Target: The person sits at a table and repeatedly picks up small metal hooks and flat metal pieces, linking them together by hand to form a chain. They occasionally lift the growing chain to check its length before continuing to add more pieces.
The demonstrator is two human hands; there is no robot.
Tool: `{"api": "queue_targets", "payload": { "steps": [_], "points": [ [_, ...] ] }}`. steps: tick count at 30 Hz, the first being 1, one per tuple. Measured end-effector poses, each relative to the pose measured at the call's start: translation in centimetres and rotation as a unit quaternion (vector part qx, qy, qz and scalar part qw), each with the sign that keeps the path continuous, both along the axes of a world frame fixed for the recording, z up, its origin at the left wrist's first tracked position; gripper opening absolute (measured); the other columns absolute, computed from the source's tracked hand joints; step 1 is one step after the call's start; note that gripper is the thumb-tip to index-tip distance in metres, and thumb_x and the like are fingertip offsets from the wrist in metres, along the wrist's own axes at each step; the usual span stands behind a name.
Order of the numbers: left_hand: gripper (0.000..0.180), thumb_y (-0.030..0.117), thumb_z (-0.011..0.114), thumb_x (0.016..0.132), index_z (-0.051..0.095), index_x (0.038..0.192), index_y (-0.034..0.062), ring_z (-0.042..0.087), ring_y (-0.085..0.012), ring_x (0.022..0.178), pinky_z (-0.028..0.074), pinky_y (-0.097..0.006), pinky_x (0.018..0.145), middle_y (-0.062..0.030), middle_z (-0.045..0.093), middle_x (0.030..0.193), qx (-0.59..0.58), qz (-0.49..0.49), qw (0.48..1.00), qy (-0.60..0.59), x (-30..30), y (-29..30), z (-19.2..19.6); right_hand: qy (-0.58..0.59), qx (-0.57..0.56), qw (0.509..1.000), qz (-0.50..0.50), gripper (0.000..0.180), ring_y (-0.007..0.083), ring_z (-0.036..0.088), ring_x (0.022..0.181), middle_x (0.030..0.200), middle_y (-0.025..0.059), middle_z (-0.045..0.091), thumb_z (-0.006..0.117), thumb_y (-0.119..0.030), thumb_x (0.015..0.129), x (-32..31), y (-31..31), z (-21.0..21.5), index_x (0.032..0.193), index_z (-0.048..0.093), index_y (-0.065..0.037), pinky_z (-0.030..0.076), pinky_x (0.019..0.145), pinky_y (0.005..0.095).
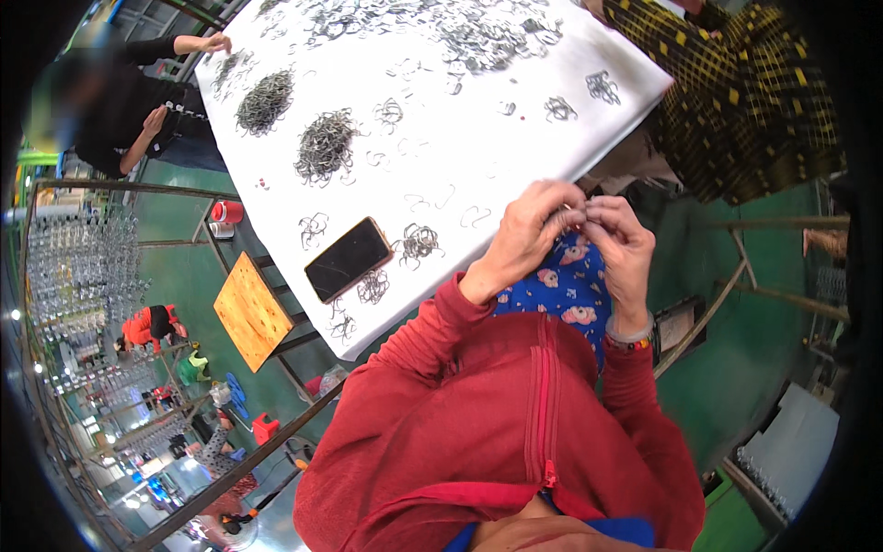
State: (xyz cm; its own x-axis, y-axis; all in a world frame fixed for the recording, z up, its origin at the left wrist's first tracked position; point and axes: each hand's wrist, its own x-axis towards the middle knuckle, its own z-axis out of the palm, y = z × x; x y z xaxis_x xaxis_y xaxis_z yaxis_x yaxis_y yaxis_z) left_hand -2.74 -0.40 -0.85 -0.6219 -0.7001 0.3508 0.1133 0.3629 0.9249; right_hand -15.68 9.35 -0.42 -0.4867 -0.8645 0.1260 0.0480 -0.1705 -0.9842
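Observation:
My left hand (526, 230) and my right hand (620, 241) meet in front of my chest at the edge of the white table (570, 147). Both pinch small metal wire hooks (572, 213) between their fingertips. The hooks are mostly hidden by my fingers. A black phone (348, 259) lies on the table to the left of my hands, with small bundles of wire hooks (418, 244) beside it. Red sleeves cover both of my forearms.
Heaps of wire hooks (324, 145) cover the far part of the table. A person in black (120, 101) works at the far left corner; another in a yellow-and-black checked top (736, 83) stands at the right. A wooden stool (250, 311) and a metal rack of hooks (78, 267) stand on the left.

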Motion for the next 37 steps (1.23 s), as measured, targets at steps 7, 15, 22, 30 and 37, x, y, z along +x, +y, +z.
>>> {"api": "queue_targets", "payload": {
  "steps": [7,15,22,30,37],
  "points": [
    [0.01,0.005,0.065,0.086,0.065,0.095,0.002,0.065,-0.0195,0.081,0.05,-0.03,0.074,-0.0072,0.068,0.087,-0.028,-0.002,1.0,-0.012,1.7,0.4,-0.3,0.143,0.164,0.974,0.067,0.02,0.0139,0.062,0.065,0.075,0.0085,0.066,0.063,-0.019,0.09,-6.0,-10.0,-1.0,0.096,0.072,-0.002,0.047,0.057,0.0272],
    [0.011,0.004,0.067,0.084,0.065,0.094,0.0034,0.063,-0.0214,0.083,0.047,-0.032,0.079,-0.0072,0.067,0.088,-0.023,0.04,0.999,0.004,2.6,1.2,-0.3,0.515,0.085,0.853,-0.023,0.023,0.0202,0.065,0.065,0.079,0.0112,0.069,0.074,-0.022,0.077,-2.8,-21.8,-8.5,0.086,0.071,-0.001,0.05,0.063,0.0306],
    [0.01,0.007,0.066,0.085,0.065,0.094,0.0034,0.062,-0.0232,0.082,0.046,-0.033,0.078,-0.0066,0.067,0.087,-0.019,0.024,0.999,0.01,2.6,0.6,-0.2,0.081,0.034,0.99,0.113,0.023,0.0134,0.064,0.075,0.085,0.0102,0.067,0.067,0.005,0.081,-2.8,-12.2,-1.8,0.102,0.06,0.004,0.053,0.063,0.0249],
    [0.012,0.014,0.066,0.085,0.061,0.089,0.0041,0.061,-0.0286,0.079,0.045,-0.038,0.077,-0.0095,0.063,0.079,-0.016,0.04,0.999,0.021,1.0,0.5,0.8,0.076,0.035,0.994,0.073,0.016,0.0106,0.061,0.076,0.09,0.0073,0.065,0.064,0.011,0.083,-2.2,-2.7,3.7,0.097,0.066,0.007,0.05,0.067,0.0223],
    [0.01,0.015,0.065,0.085,0.062,0.09,0.0066,0.061,-0.0278,0.085,0.043,-0.038,0.083,-0.0093,0.064,0.083,-0.08,0.059,0.995,-0.015,1.2,0.4,0.8,0.046,0.022,0.998,0.026,0.017,0.0101,0.059,0.074,0.09,0.0065,0.065,0.064,0.011,0.082,-1.3,-2.4,3.6,0.098,0.067,0.006,0.048,0.066,0.0217]
  ]
}}
